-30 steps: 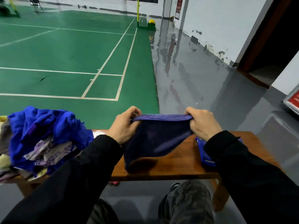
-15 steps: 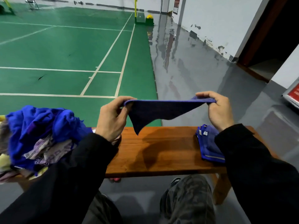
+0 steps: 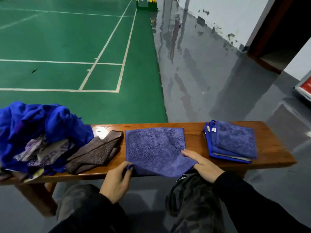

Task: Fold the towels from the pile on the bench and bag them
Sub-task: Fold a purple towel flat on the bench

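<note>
A purple-blue towel [image 3: 154, 148] lies spread flat on the wooden bench [image 3: 272, 153], its near edge hanging slightly over the front. My left hand [image 3: 117, 180] pinches the towel's near left corner. My right hand [image 3: 200, 162] rests flat on the near right corner, fingers spread. To the left sits the pile of unfolded towels [image 3: 38, 135], mostly bright blue with patterned pieces. A brown towel [image 3: 97, 152] lies between the pile and the spread towel. On the right stands a stack of folded blue towels [image 3: 232, 142]. No bag is in view.
My knees in camouflage trousers [image 3: 193, 199] are just in front of the bench. Beyond it lie a green court floor [image 3: 67, 47] and a wet grey floor [image 3: 202, 73]. A dark doorway [image 3: 277, 31] is at the far right.
The towel was held up stretched between both hands above the bench. Now it lies spread flat on the bench, with both hands lowered to its near corners.
</note>
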A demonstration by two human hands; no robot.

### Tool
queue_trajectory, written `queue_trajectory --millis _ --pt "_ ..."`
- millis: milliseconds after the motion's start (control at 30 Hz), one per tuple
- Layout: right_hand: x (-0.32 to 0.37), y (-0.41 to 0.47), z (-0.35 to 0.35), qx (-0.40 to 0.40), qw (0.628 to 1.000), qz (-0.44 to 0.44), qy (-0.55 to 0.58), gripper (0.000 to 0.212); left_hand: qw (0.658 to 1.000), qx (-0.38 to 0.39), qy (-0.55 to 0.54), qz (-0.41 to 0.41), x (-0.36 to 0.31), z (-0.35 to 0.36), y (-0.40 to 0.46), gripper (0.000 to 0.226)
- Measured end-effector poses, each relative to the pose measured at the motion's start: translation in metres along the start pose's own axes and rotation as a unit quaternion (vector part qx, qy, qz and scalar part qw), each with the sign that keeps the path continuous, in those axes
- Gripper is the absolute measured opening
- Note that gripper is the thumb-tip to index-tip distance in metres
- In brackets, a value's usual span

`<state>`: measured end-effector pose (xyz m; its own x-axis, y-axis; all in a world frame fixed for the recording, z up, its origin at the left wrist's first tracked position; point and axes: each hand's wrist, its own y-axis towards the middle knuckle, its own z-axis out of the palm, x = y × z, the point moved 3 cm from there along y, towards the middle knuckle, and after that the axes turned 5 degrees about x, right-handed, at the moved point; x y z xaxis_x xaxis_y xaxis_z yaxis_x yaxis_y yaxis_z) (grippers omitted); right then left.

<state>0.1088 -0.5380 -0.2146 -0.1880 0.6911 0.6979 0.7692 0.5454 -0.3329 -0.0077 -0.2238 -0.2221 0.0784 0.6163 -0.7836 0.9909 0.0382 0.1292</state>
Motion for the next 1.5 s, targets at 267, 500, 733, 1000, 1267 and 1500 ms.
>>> queue_trajectory --millis 267,500,733,1000,1267,1500 --pt "-0.007 0.005 -0.024 0.074 0.991 -0.063 -0.096 0.022 0.998 -0.059 -0.008 -0.035 -0.005 -0.021 0.021 0.015" --pt "-0.008 0.026 -0.026 0.032 0.996 0.016 0.078 0.022 0.997 -0.035 -0.024 -0.065 0.004 -0.010 0.026 0.032" --pt "-0.018 0.063 -0.031 -0.235 0.956 0.117 0.133 0.013 0.986 -0.054 -0.005 -0.155 0.011 0.007 0.078 0.019" --pt "-0.028 0.069 0.003 -0.356 0.917 0.173 -0.038 0.020 0.973 -0.040 0.095 -0.205 0.020 0.034 0.120 0.016" --pt "-0.033 0.075 0.002 -0.355 0.912 0.188 -0.079 0.018 0.960 -0.028 0.198 -0.196 0.026 0.040 0.128 0.012" --pt "-0.034 0.077 -0.007 -0.342 0.910 0.215 -0.092 0.027 0.964 -0.049 0.192 -0.175 0.025 0.047 0.125 0.006"
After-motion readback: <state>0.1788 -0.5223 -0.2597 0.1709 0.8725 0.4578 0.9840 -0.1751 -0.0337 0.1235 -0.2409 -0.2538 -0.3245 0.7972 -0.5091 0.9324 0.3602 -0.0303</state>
